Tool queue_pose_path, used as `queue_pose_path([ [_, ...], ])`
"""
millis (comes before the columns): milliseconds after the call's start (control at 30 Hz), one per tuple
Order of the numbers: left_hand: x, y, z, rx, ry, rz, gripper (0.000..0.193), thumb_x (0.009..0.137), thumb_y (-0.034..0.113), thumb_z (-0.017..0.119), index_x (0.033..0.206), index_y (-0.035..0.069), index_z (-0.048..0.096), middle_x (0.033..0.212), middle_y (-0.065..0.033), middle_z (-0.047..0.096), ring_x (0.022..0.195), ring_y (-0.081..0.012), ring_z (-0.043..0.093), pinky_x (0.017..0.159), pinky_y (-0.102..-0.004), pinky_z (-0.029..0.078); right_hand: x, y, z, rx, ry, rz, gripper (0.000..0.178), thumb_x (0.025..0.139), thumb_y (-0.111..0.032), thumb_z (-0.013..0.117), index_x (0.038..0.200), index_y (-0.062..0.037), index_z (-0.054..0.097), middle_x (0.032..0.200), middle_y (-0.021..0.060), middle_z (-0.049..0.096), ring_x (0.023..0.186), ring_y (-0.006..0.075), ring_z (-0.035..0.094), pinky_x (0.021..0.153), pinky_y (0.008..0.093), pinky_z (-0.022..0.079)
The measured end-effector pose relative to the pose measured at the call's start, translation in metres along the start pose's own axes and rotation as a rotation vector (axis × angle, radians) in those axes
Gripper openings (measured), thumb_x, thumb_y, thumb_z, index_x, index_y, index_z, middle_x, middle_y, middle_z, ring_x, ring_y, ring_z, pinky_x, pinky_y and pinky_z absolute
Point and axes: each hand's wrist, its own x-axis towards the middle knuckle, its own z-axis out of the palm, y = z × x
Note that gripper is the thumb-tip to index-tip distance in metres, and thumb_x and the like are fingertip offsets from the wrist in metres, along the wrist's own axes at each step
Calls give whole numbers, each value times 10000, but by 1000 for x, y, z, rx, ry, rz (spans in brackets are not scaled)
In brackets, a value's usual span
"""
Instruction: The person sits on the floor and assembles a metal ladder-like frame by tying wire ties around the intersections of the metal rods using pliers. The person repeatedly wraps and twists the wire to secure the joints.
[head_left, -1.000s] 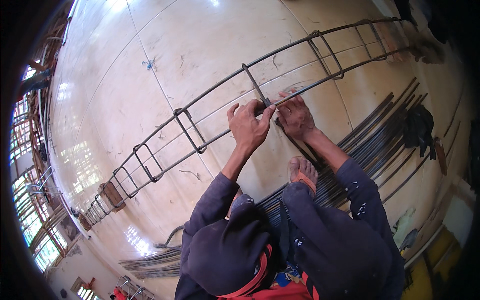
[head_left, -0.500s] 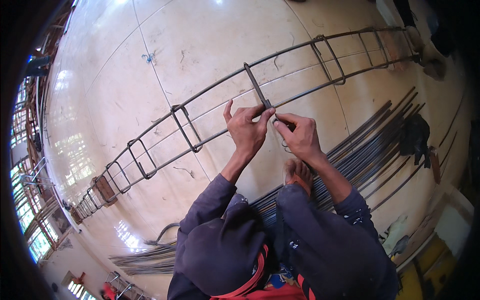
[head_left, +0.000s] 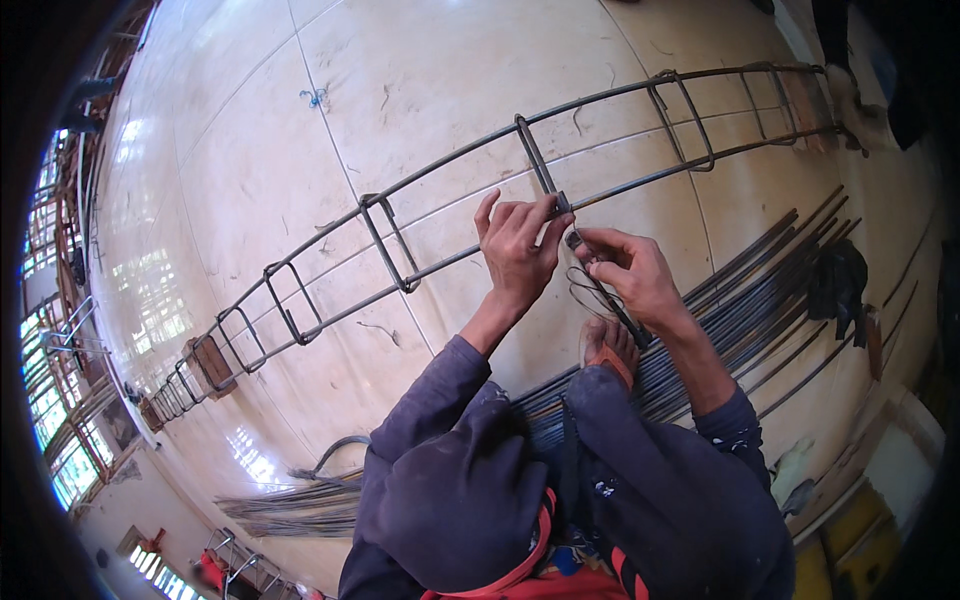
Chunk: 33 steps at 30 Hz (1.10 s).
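Note:
A long rebar cage (head_left: 455, 258) of parallel bars and rectangular stirrups runs across the floor before me. My left hand (head_left: 518, 245) is at the near bar, its thumb and fingers pinched on the lower end of a stirrup (head_left: 535, 155) where it meets the bar. Just right of it, my right hand (head_left: 637, 275) grips dark long-handled pincers (head_left: 617, 311), their head close to that joint. Thin tie wire (head_left: 577, 290) loops down beside the pincers. Whether the jaws bite the wire is too small to see.
A bundle of loose steel rods (head_left: 730, 290) lies beside my foot (head_left: 610, 345), with a dark cloth (head_left: 836, 278) over its far end. A brick-like block (head_left: 208, 366) props the cage at left. A coil of wire (head_left: 340, 448) and thin rods (head_left: 290, 508) lie lower left.
The pincers, mostly hidden before, now show in my right hand, which has drawn slightly away from my left. My left hand stays at the stirrup joint. The whole view has shifted a little.

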Motion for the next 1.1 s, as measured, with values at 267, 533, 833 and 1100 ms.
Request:
queue_pose_path([
  [267,-6,-6,-7,-17,-175,238,487,663,189,677,1144,111,653,904,-34,586,922,-221,541,1030,-484,338,-13,-18,8,344,-49,154,406,872,-30,534,1253,105,495,1005,67,622,909,114,588,852,247,470],
  [533,-7,-16,2,-75,-123,264,408,685,86,718,1090,112,677,861,-18,612,815,-182,572,1026,-464,383,-4,-21,-12,-274,18,-45,255,913,-138,557,1060,51,643,903,96,665,810,142,627,768,274,497],
  [833,-2,-15,-6,-197,-139,208,377,701,32,672,1072,93,644,901,-37,636,854,-204,603,1041,-464,382,29,-9,3,-403,186,-382,177,851,-104,628,966,26,662,885,167,661,793,280,662,703,338,514],
  [1100,0,-13,-7,-197,-139,194,267,724,15,665,985,61,645,926,-68,641,855,-229,597,1021,-481,379,35,1,6,-538,238,-406,97,826,-59,612,883,17,632,824,130,641,724,264,637,642,347,502],
])
